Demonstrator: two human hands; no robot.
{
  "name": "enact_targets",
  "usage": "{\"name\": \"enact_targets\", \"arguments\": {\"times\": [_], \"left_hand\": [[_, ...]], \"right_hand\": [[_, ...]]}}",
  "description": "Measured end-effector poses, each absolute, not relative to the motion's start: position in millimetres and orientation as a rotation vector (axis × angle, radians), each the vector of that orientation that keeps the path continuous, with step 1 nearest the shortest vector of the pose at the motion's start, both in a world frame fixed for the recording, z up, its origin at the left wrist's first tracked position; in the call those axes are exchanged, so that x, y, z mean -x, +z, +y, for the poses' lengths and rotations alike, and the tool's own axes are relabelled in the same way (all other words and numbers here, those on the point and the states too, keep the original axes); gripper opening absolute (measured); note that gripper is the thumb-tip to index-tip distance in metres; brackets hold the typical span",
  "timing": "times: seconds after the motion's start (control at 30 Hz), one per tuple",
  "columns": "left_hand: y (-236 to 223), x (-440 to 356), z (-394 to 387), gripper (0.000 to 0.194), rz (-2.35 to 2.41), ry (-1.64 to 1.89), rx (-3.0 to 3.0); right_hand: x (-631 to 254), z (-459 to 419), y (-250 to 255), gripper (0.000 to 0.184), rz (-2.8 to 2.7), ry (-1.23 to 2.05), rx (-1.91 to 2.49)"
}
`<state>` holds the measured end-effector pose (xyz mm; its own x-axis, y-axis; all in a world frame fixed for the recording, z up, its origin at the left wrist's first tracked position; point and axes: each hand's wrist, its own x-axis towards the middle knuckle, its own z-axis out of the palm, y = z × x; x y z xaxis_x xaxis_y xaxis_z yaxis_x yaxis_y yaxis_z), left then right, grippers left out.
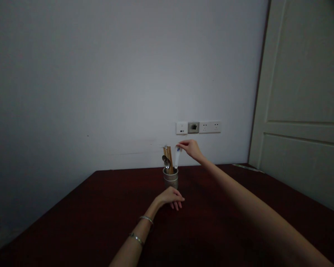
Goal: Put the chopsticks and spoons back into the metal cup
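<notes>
My right hand (191,149) pinches a white soup spoon (177,158) with a blue mark near its top. The spoon hangs nearly upright, bowl end up in the fingertips, its narrow handle end at the right side of the rim of a grey metal utensil holder (171,181). Wooden chopsticks (169,157) and metal spoons (167,163) stand in this holder. Just in front of it, my left hand (171,196) is low over the table, wrist bent, fingers loosely apart and holding nothing. Part of the holder's base is hidden behind that hand.
The dark red table (114,207) runs back to a pale wall (122,92). Wall sockets (210,127) and switch plates (182,128) sit above the table's back edge. A pale panelled door (303,104) stands at the right. Two bracelets (146,219) circle my left wrist and forearm.
</notes>
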<state>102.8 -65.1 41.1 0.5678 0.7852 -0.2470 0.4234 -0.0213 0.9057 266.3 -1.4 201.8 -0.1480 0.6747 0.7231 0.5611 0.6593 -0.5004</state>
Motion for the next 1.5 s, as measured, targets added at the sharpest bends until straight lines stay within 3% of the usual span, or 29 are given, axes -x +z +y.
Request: {"name": "enact_targets", "arguments": {"times": [0.67,1.5], "left_hand": [[34.0,-101.6,-62.0,0.032,0.995,0.433,-1.636],[37.5,-102.7,-67.0,0.034,0.999,0.475,-1.643]], "right_hand": [[-245.4,29.4,136.4,0.026,-1.959,0.365,1.028],[-243.4,18.5,112.2,0.029,-2.048,0.398,1.065]]}}
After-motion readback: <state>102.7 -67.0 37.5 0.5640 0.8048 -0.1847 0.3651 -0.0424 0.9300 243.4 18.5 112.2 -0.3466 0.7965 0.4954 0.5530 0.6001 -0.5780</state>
